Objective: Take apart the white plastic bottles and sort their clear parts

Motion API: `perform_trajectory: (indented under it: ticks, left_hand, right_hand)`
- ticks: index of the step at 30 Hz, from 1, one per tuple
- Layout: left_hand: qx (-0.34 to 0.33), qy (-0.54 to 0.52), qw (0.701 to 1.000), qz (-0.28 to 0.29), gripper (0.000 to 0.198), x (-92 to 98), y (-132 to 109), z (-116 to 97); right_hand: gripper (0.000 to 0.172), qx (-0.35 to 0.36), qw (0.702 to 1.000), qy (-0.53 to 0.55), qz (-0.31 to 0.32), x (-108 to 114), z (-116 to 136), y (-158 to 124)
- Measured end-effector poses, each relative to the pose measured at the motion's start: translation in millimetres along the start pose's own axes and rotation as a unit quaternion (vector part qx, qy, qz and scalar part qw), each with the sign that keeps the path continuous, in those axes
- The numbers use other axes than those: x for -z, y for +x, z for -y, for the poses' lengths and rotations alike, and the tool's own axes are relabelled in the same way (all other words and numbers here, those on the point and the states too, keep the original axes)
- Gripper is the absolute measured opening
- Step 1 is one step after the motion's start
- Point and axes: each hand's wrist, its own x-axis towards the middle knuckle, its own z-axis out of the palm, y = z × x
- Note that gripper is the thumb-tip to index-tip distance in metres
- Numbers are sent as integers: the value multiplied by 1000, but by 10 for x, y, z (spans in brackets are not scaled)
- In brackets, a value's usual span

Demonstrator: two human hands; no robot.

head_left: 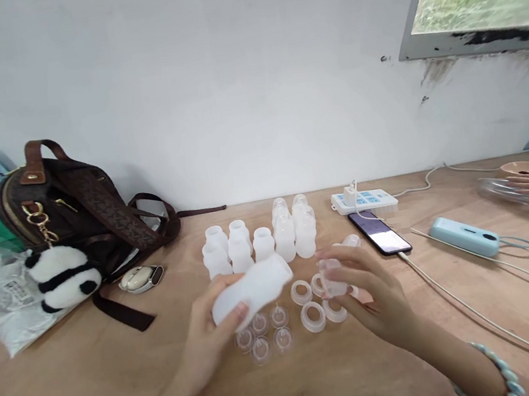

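Clamped in left hand [208, 322]: translucent white bottle [255, 289], tilted, mouth toward 2 o'clock; probably light, slightly yielding, smooth enough to slip. Grip around the body, clear of the mouth. Pinched in right hand [381, 297], at 3 o'clock from bottle: clear cup-shaped part [332, 277], likely stiff. Farther out: flat ring collars [315, 329] at 4 o'clock, transparent discs [283, 339] at 6, upright waisted bottles [240, 256] at 12.

Place: makeshift workroom, seemingly — wooden table [81, 377] | scuffed white wall [227, 96] | power strip [376, 199] | bottles [241, 254] in rows

The bottles [254, 291] are milky white, the backpack [66, 197] patterned brown, the panda [65, 277] black-and-white.
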Motion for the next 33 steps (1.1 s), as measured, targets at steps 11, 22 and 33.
perform_trajectory:
  ticks: [11,22,33]
  left_hand:
    - [150,-242,956,71,53,-170,281,76]
    - [150,-174,959,169,41,-357,316,473]
    - [97,-78,983,135,29,168,53,283]
  right_hand:
    - [39,-18,1000,-15,-3,-66,-32,-28]
    - [35,-23,999,-8,33,-61,12,-32]
    - [31,-45,999,-6,28,-29,64,4]
